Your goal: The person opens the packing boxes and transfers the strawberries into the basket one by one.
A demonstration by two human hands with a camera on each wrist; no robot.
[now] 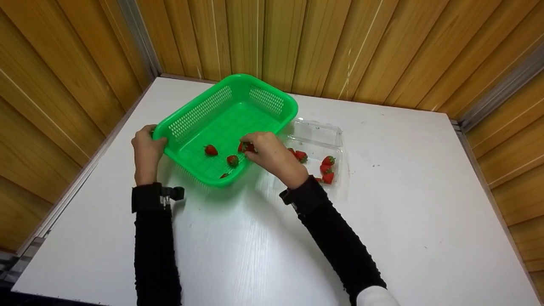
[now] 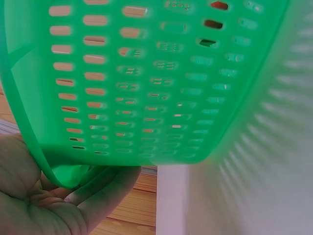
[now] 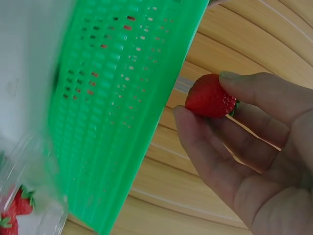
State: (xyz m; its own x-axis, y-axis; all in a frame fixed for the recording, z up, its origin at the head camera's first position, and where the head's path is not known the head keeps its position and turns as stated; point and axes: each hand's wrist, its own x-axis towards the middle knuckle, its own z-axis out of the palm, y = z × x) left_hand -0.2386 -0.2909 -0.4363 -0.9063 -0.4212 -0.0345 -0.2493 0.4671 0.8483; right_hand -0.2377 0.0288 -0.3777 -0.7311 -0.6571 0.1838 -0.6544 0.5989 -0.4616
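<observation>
My left hand (image 1: 146,153) grips the near-left rim of a green plastic basket (image 1: 204,173), its fingers curled under the edge in the left wrist view. Over the basket's right side, my right hand (image 1: 272,155) pinches a red strawberry (image 3: 208,98) between thumb and fingertips. Inside the basket lie a strawberry (image 1: 211,150), another strawberry (image 1: 232,160) to its right, and a bit of red near the front corner. Right of the basket stands an open clear plastic box (image 1: 340,148) holding several strawberries (image 1: 327,177), partly hidden by my right hand.
The white table (image 1: 403,204) carries the basket and box. Wood-patterned panels (image 1: 323,46) rise along its back and sides. The box's raised clear lid (image 1: 316,131) is beside the basket's right rim.
</observation>
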